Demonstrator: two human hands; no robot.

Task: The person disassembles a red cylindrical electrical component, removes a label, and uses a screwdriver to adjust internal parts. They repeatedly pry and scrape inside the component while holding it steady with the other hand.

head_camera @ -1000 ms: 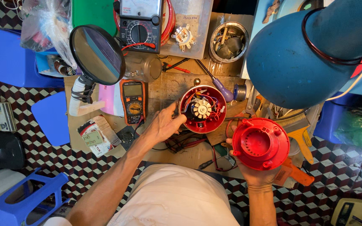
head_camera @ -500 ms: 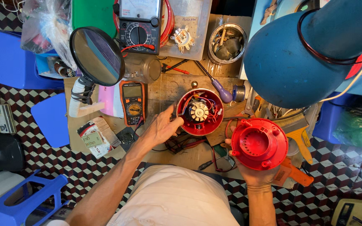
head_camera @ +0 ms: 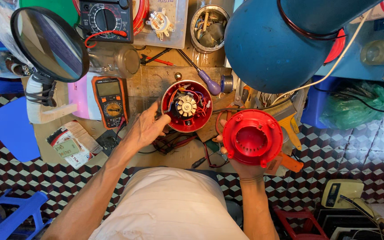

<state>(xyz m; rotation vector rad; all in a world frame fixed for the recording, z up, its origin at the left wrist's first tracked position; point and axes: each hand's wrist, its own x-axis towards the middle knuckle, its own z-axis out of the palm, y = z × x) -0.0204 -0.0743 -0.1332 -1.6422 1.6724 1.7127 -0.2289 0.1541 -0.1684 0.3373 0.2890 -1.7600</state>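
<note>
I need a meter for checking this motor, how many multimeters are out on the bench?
2. A black dial multimeter lies at the far edge of the bench, and an orange digital multimeter lies just left of the left hand. Clutter may hide others.

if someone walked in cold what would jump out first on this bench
Likely the open red round housing at the centre of the bench, its white fan and coloured wires exposed, with the left hand at its rim. Just right of it, the right hand holds up a matching red cover. A big blue lamp shade looms at upper right, and a round magnifier sits at upper left.
</note>
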